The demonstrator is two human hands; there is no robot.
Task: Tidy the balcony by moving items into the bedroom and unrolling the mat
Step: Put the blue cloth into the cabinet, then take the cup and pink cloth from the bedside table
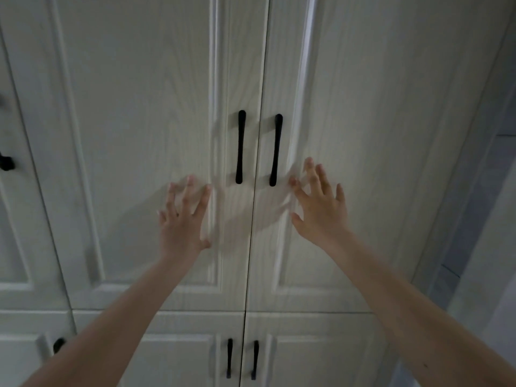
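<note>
We are reaching our left hand (183, 219) and right hand (318, 203), fingers spread and holding nothing, toward the closed wardrobe doors (167, 135); next, grasping the black handles (240, 146). No balcony items or mat are showing.

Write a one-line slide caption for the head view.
Both hands open, left hand and right hand reach toward the black handles of closed white wardrobe doors.
</note>
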